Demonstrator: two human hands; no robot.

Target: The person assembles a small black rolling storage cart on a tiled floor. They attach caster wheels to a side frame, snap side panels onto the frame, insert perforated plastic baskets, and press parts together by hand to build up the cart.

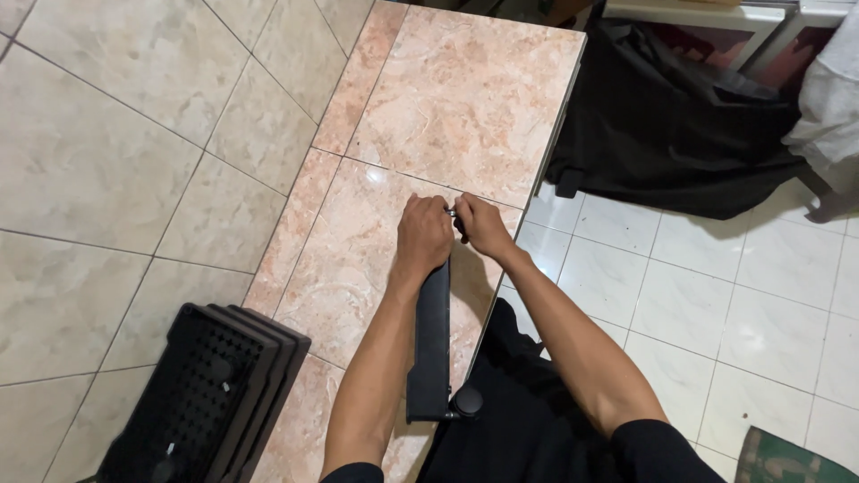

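Pink marble-tiled counter (447,98) against a tiled wall — a long black panel (431,344) lies on it along the edge, left hand (422,237) clenched over its far end, right hand (483,226) pinching a small metal fastener (452,213) there — fitting apparently mid-way, caster (465,402) already on the near end.

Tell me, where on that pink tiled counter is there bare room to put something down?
The far half of the counter, beyond both hands up to its end edge, lies bare. A bare strip also runs between the left hand and the wall tiles. It is crowded near the person: the long black panel, the stacked black perforated panels and both forearms. The right hand sits by the counter's edge.
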